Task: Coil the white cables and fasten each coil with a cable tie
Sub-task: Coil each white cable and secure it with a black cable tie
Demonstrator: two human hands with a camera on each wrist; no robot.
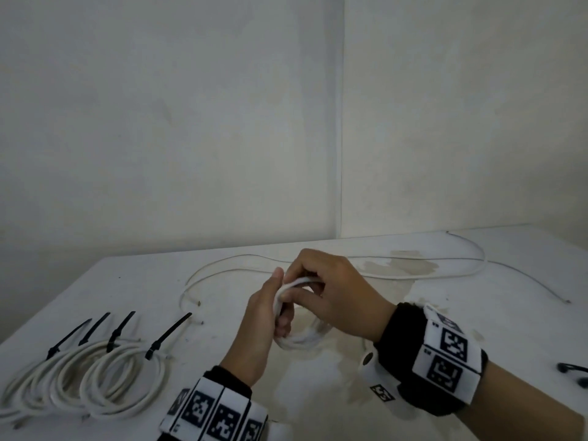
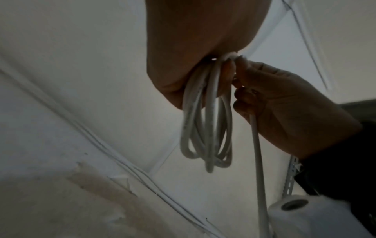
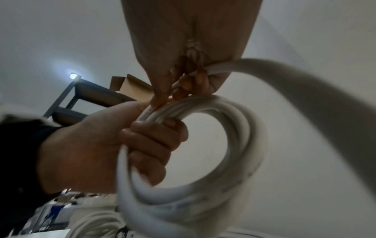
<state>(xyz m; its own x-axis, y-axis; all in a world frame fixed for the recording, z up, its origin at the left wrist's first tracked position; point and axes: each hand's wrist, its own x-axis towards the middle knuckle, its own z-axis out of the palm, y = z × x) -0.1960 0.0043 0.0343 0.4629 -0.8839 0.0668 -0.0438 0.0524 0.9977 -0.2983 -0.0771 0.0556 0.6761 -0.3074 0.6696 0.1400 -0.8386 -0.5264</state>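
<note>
Both hands are gripping a white coil [image 1: 299, 335] above the table's [image 1: 477, 313] middle.
The left hand [image 1: 264, 316] is curling its fingers through the loops; the right hand [image 1: 331, 297] is pinching the coil's top, finished coils [image 1: 86, 380] lying at the near left corner.

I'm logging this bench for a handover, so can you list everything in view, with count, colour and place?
Coil in hand: one, white, held above the table centre by both hands.
Tied coils: a pile of about four, white, table's left.
Cable ties: four, black, one on each tied coil.
Loose cable: white, looping along the table's far side; count unclear.
Dark object: one, table's right edge, cut off, kind unclear.
Table: one, white, stained.
Left hand: grips the coil.
Right hand: pinches the coil's top.
Wrist bands: black, with marker tags.
</note>
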